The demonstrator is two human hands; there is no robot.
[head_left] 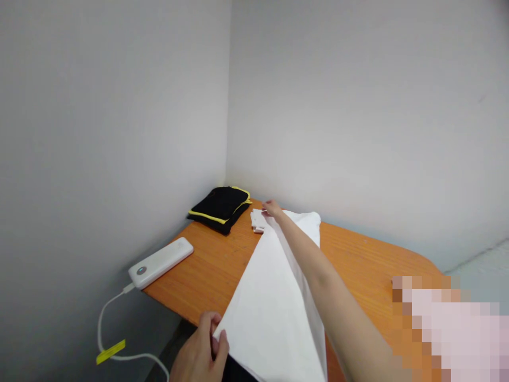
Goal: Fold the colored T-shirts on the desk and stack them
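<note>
A white shirt [270, 297] stretches lengthwise over the wooden table, from the far edge by the wall to the near edge and past it. At its near left corner, my left hand [202, 347] is closed, pinching the fabric between thumb and fingers. My right hand [272, 208] reaches to the far end, its fingers closed on the cloth there. Beside that hand, a small layered bit of the shirt lies to the left. My right forearm crosses above the shirt and hides part of it.
A folded black cloth with yellow edging [220, 207] lies in the far left corner by the walls. At the left edge sits a white power bank [161, 262]; its white cable [99, 318], with a yellow tag [111, 351], hangs off the table [369, 254]. A blurred-out patch covers the lower right.
</note>
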